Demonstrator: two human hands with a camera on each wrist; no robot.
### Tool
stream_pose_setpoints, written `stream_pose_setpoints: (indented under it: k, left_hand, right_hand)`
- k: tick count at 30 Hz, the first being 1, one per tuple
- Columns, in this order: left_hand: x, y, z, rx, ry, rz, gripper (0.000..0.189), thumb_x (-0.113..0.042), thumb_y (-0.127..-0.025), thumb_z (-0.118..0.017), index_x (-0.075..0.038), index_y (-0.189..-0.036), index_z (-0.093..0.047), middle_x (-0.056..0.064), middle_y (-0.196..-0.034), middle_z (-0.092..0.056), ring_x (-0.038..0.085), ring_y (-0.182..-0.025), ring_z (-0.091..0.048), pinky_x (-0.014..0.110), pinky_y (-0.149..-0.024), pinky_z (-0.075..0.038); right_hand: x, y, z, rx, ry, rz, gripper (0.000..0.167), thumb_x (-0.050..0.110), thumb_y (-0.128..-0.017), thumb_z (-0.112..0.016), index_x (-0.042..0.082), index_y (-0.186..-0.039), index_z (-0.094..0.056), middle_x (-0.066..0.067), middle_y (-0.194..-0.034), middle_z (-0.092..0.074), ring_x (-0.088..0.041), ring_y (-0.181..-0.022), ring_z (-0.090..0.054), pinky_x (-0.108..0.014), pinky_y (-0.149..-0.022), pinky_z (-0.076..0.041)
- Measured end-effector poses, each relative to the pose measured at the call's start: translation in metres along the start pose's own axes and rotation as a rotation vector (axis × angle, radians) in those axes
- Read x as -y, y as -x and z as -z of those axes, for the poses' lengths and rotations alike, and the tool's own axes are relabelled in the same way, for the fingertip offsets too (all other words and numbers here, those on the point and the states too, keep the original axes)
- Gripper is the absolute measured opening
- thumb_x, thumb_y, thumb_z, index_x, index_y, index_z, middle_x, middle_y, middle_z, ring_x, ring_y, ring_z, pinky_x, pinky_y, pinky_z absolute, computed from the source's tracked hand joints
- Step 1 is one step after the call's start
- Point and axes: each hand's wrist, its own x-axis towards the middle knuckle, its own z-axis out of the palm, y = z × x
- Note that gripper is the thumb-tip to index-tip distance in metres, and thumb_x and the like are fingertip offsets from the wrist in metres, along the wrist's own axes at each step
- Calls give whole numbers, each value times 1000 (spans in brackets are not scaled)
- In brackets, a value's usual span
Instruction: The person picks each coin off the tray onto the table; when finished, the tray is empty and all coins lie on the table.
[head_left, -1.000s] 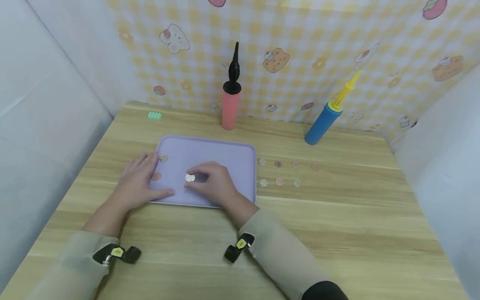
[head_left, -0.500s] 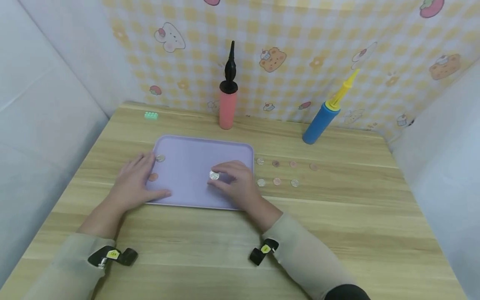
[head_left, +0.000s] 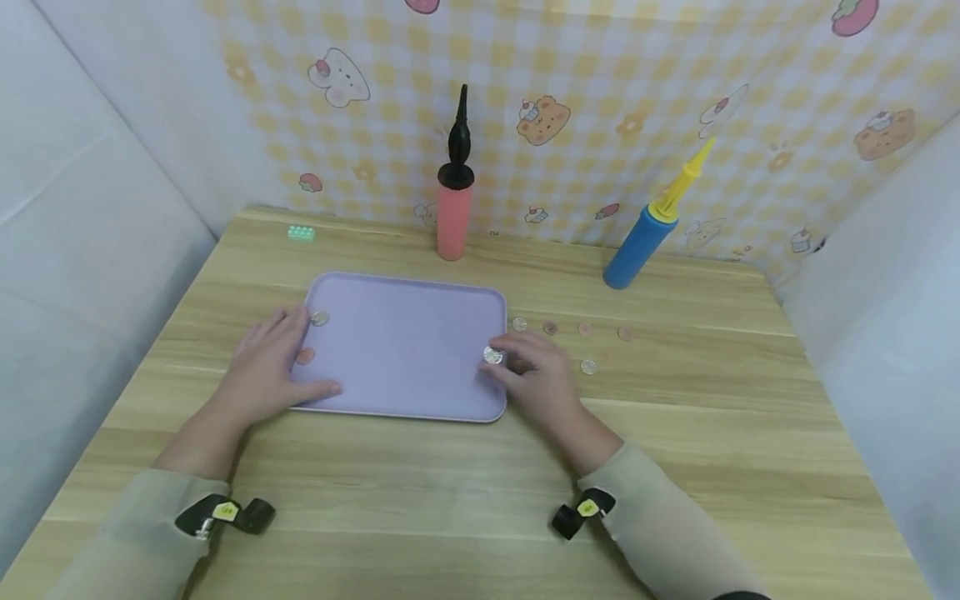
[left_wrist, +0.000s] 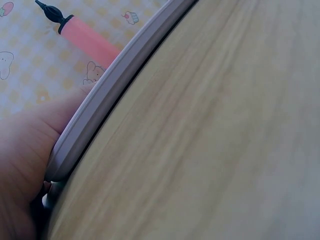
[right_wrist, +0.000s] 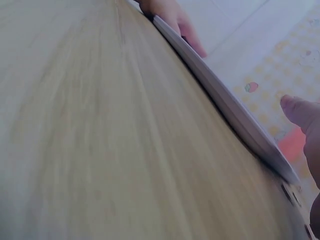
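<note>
A silver coin is pinched between the thumb and fingers of my right hand, at the right edge of the purple tray. My left hand rests at the tray's left side, fingers along the edge and thumb stretched over the near left corner. Close to those fingers, a silver coin and a copper coin lie on the tray. In the right wrist view my right thumb shows, but the pinched coin does not.
Right of the tray several coins lie on the wooden table, among them a silver coin and a copper coin. Behind stand a pink pump and a tilted blue pump. A green toy brick lies back left.
My right hand has carried the silver coin rightward, from the middle of the tray to its right edge, and now hides some table coins. My left hand keeps its place on the tray.
</note>
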Motion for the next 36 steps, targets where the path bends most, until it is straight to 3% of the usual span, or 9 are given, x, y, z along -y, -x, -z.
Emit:
stream_pose_setpoints:
  k: [7, 11, 13, 16, 18, 27, 31, 36]
  left_hand:
    - [0, 2, 1, -2, 6, -1, 134, -62, -80, -87, 5, -168, -12, 31, -171, -22, 55, -158, -12, 71, -125, -1]
    - [1, 1, 1, -4, 2, -4, 134, -62, -80, -87, 4, -169, -11, 31, -171, -22, 55, -157, -12, 72, -125, -2]
    - [2, 0, 1, -5, -1, -6, 135, -63, -80, -87, 3, -169, -11, 30, -171, -22, 55, -157, -13, 72, -125, -2]
    - [2, 0, 0, -2, 1, -3, 135, -63, -80, -87, 3, -169, -11, 30, -171, -23, 55, -158, -13, 72, -125, -2]
    - [1, 0, 0, 1, 2, -2, 134, -63, -80, -87, 3, -169, -12, 31, -171, -23, 55, -158, -12, 72, -125, -2]
    - [-2, -1, 2, 7, 11, 7, 134, -61, -80, -88, 4, -169, -12, 31, -171, -24, 56, -157, -12, 73, -124, -4]
    - [-2, -1, 1, 10, 12, 11, 134, -61, -80, -88, 4, -169, -12, 31, -171, -23, 56, -158, -12, 73, -124, -4]
    - [0, -1, 0, 4, 8, 2, 134, -61, -80, -88, 4, -169, -12, 32, -170, -23, 56, -157, -12, 73, -124, -3]
  right_hand:
    - [-17, 12, 31, -37, 70, -31, 36, 8, -75, -99, 4, -106, -83, -7, -110, -80, -28, -109, -74, -40, -107, -54]
    - [-27, 18, 49, -63, 76, -83, 36, 4, -74, -98, 2, -107, -83, -11, -112, -80, -35, -111, -75, -52, -116, -45]
    - [-31, 22, 57, -76, 88, -119, 36, 4, -74, -98, 2, -107, -83, -12, -111, -80, -36, -111, -74, -49, -118, -44]
    - [-36, 29, 70, -82, 89, -170, 33, 3, -76, -96, 2, -107, -83, -11, -109, -80, -33, -103, -76, -30, -103, -55]
    - [-40, 35, 80, -87, 116, -188, 33, 2, -77, -96, 2, -106, -83, -11, -107, -80, -29, -99, -76, -18, -93, -56]
    - [-54, 56, 120, -86, 279, -268, 31, 7, -77, -98, 3, -104, -82, -10, -107, -80, -24, -99, -73, -9, -91, -47]
    - [-62, 65, 135, -109, 346, -357, 30, 9, -79, -97, 4, -104, -82, -11, -107, -80, -26, -100, -71, -11, -89, -45]
    - [-66, 69, 146, -77, 402, -414, 25, 14, -83, -95, 5, -103, -83, -13, -108, -79, -32, -106, -68, -36, -93, -49]
